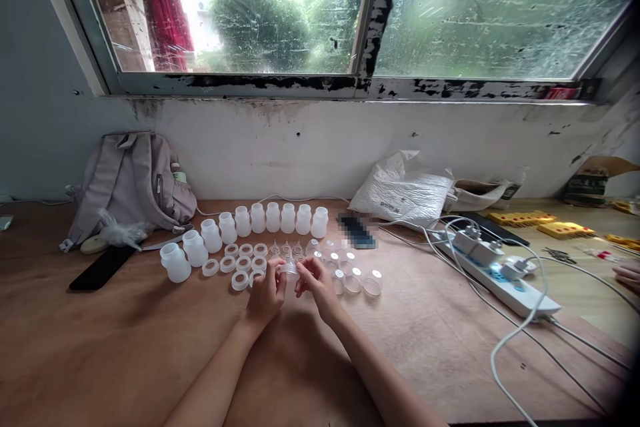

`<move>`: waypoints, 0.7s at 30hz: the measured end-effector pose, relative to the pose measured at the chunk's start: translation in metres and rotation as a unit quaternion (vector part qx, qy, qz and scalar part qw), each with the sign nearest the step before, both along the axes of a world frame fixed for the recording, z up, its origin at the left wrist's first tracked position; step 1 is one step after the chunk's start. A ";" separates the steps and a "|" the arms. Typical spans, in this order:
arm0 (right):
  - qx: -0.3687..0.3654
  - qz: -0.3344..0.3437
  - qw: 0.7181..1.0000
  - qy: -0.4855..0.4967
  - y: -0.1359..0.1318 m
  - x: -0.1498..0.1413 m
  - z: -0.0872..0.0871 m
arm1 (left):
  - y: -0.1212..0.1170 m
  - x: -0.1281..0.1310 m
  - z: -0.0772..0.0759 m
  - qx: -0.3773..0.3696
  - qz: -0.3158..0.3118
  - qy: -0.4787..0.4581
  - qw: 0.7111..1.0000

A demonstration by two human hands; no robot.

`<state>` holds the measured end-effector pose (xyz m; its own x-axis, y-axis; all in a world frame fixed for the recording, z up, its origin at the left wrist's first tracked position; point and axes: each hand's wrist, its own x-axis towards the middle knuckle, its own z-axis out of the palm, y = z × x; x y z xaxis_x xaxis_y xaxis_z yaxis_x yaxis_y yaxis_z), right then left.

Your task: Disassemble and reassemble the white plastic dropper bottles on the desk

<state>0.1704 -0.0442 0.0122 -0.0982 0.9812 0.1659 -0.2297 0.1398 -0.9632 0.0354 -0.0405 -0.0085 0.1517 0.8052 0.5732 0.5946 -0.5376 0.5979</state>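
My left hand (pixel 265 293) and my right hand (pixel 315 282) meet over the wooden table (pixel 150 347), both pinching one small clear plastic piece (pixel 290 269) between their fingertips. Just beyond them lie white plastic rings (pixel 240 265), small clear nipple-like parts (pixel 286 250) and clear dome caps (pixel 357 279). Behind those, several white translucent bottles (pixel 257 219) stand in a curved row.
A grey backpack (pixel 133 183) and a black phone (pixel 103 268) lie at the left. A white plastic bag (pixel 403 193), a power strip (pixel 495 273) with cables and yellow parts (pixel 523 218) lie at the right. Another person's hand (pixel 627 275) shows at the right edge.
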 end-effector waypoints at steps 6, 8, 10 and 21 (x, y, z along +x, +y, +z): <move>-0.102 0.098 0.987 0.071 0.002 0.003 0.000 | 0.001 -0.003 0.001 0.039 -0.010 -0.002 0.999; -0.104 0.112 0.985 0.078 0.002 0.004 0.000 | 0.001 -0.004 0.002 0.051 -0.023 -0.005 0.998; -0.094 0.108 0.987 0.075 0.002 0.003 -0.001 | 0.001 -0.004 0.003 0.059 -0.027 -0.006 0.998; -0.070 0.052 0.996 0.022 0.007 0.002 -0.004 | 0.003 -0.065 0.025 0.181 0.182 -0.012 0.966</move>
